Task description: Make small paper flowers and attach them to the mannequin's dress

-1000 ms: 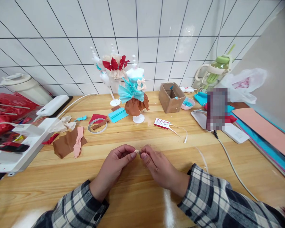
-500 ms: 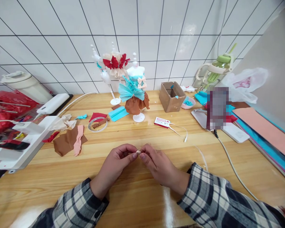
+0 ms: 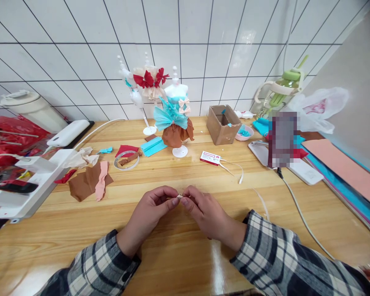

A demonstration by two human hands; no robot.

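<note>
My left hand (image 3: 149,216) and my right hand (image 3: 206,213) meet over the wooden table (image 3: 179,263), fingertips pinched together on a tiny pale piece (image 3: 179,197) held between them. Both hands are closed in a pinch, and most of the piece is hidden by the fingers. Behind them stands a small mannequin in a teal and brown paper dress (image 3: 174,123), with a second mannequin bearing red bows (image 3: 148,82) further back.
Brown and pink paper scraps (image 3: 91,185) and a tape ring (image 3: 126,160) lie left of centre. A white device (image 3: 27,185) sits at the left edge. A cardboard box (image 3: 223,123), a small red-and-white box (image 3: 210,158), a cable (image 3: 299,209) and coloured sheets (image 3: 342,168) are to the right.
The hands stay pinched on the small piece with only slight finger shifts. The view has tilted a little, so the table objects sit slightly higher in the frame.
</note>
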